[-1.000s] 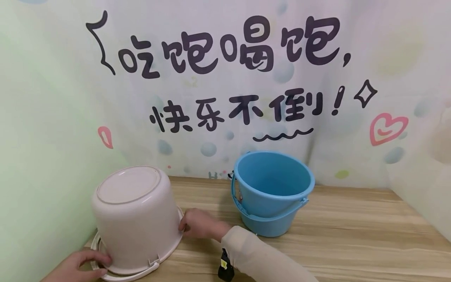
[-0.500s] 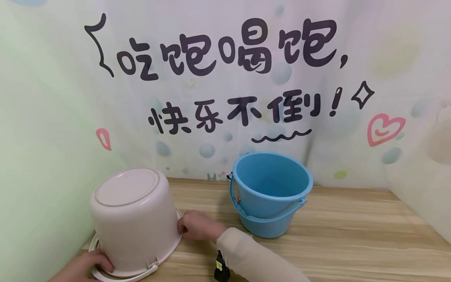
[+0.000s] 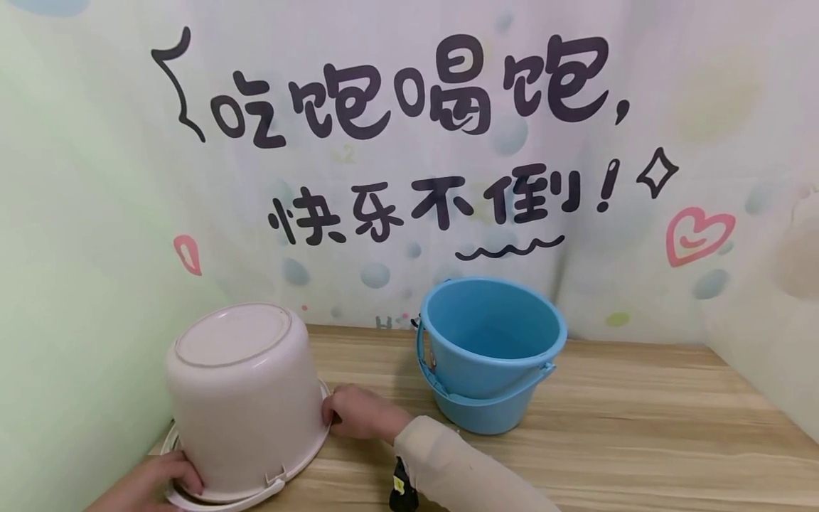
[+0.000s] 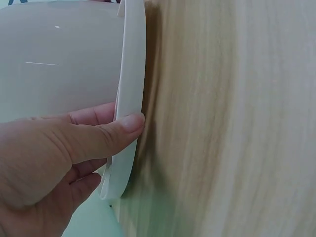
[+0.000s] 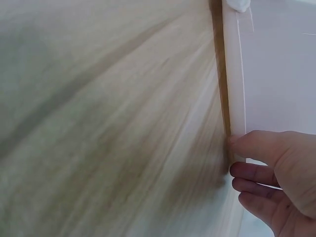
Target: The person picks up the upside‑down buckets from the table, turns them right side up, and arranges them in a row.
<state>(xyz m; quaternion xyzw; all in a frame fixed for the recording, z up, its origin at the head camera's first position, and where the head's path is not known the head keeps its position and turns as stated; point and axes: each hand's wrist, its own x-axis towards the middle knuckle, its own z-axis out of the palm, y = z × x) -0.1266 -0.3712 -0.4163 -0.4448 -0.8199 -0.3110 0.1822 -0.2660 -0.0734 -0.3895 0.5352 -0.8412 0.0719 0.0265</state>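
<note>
We find the pink bucket [image 3: 249,412] inverted over the table [image 3: 640,419], left hand [image 4: 54,158] and right hand [image 3: 363,412] pinching its rim [image 4: 132,74]; we judge this a two-handed positioning step, next calling for even grips

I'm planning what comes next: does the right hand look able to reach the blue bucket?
Probably yes: nothing stands between the right hand and the blue bucket, though that hand must first release the upturned pink bucket.
</note>
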